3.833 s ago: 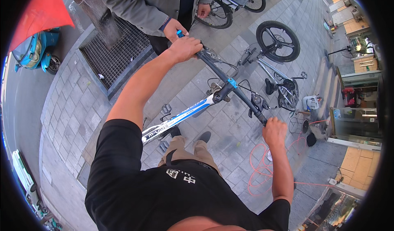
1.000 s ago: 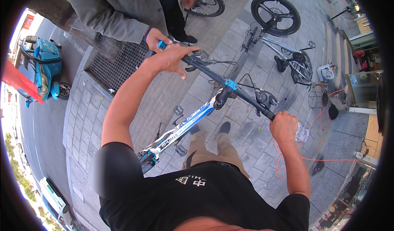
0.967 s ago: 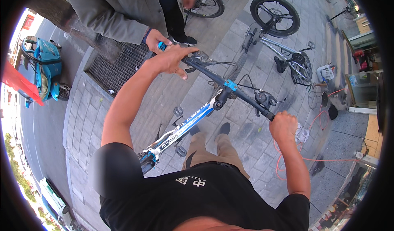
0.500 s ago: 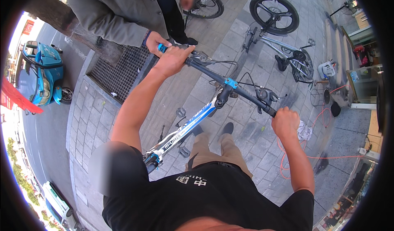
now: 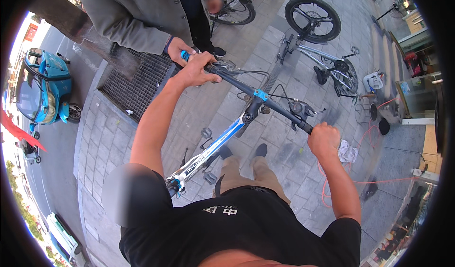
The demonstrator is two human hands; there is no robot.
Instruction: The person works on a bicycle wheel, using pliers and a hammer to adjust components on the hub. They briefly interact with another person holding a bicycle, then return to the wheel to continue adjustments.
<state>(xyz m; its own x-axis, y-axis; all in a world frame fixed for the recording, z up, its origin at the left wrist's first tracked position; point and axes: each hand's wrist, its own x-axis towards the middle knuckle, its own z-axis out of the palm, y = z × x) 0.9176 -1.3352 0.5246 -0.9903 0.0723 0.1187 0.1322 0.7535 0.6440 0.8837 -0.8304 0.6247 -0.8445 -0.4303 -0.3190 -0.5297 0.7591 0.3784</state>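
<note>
A bicycle with a white and blue frame (image 5: 219, 143) stands in front of me, its black handlebar (image 5: 239, 85) slanting from upper left to lower right. A blue clamp (image 5: 260, 95) sits at the stem. My left hand (image 5: 196, 71) is closed over the bar's left end, with the thumb extended along the near side. Just beyond it, another person's hand (image 5: 178, 49) is at the blue-tipped end of the same grip. My right hand (image 5: 325, 139) is wrapped around the right grip, which it mostly hides. A brake lever (image 5: 303, 109) with cables lies inboard of it.
A silver bicycle (image 5: 327, 61) lies upside down or tipped on the paving, front wheel raised. Orange hose or cable (image 5: 374, 181), a white cloth (image 5: 347, 151) and a white container (image 5: 373, 81) lie at right. A tree grate (image 5: 137, 80) and a blue three-wheeler (image 5: 45, 89) are left.
The handlebar and my right hand have shifted slightly left. My left thumb has swung down from pointing across the bar to its near side. Both hands stay on the bar.
</note>
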